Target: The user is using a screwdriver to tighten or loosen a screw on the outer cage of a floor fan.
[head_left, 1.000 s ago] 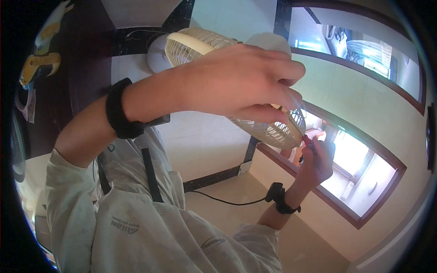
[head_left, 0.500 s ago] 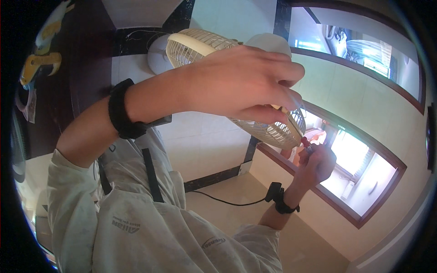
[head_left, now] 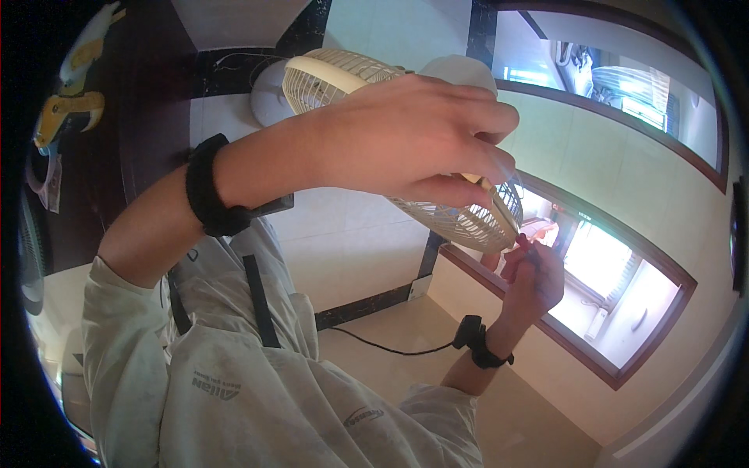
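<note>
A cream wire fan cage [head_left: 328,78] is held up in front of me. My left hand [head_left: 421,144] lies across it, fingers curled and shut on its far side; the thumb is near the lower rim and hides much of the cage. At the cage's lower right edge, my right hand [head_left: 534,277] is closed on a small red-tipped tool [head_left: 524,243], probably a screwdriver, with its tip touching or very near the rim. A white rounded object [head_left: 456,66] sits partly hidden behind my left hand.
Yellow-handled tools [head_left: 66,113] are at a dark wooden surface [head_left: 152,70] on the left. Another white rounded object [head_left: 269,90] lies behind the cage. A black cord [head_left: 382,347] runs to my right wrist band. Wood-framed openings [head_left: 616,381] are on the right.
My right hand and the red-tipped tool shifted slightly at the rim, ending a little further left than before. My left hand and the cage are almost unchanged.
</note>
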Tool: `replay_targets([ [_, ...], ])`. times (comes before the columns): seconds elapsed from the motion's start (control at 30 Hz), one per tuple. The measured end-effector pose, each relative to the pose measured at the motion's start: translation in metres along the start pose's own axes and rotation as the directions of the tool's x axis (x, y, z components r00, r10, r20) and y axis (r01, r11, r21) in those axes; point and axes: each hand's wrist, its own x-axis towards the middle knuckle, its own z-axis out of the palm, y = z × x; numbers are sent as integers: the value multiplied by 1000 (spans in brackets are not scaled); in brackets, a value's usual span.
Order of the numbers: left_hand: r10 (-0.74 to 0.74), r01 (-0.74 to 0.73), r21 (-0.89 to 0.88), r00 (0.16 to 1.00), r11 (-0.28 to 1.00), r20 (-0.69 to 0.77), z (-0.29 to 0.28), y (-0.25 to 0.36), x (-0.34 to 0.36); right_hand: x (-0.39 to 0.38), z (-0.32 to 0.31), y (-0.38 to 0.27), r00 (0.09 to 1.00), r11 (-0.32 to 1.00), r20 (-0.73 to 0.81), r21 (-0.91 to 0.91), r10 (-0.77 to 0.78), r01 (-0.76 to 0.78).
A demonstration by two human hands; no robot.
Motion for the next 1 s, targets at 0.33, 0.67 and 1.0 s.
replay_targets([
  [0.33,-41,43,-24,998,999,45,-4,10,-1,3,2,4,988,992,-87,4,126,-127],
  [0.67,-50,56,-306,998,950,27,-19,7,11,-2,5,28,962,993,-244,-31,-122,118],
  [1.0,-180,219,-356,974,909,139,-10,18,20,-4,-5,36,991,925,-73,371,114,-79],
])
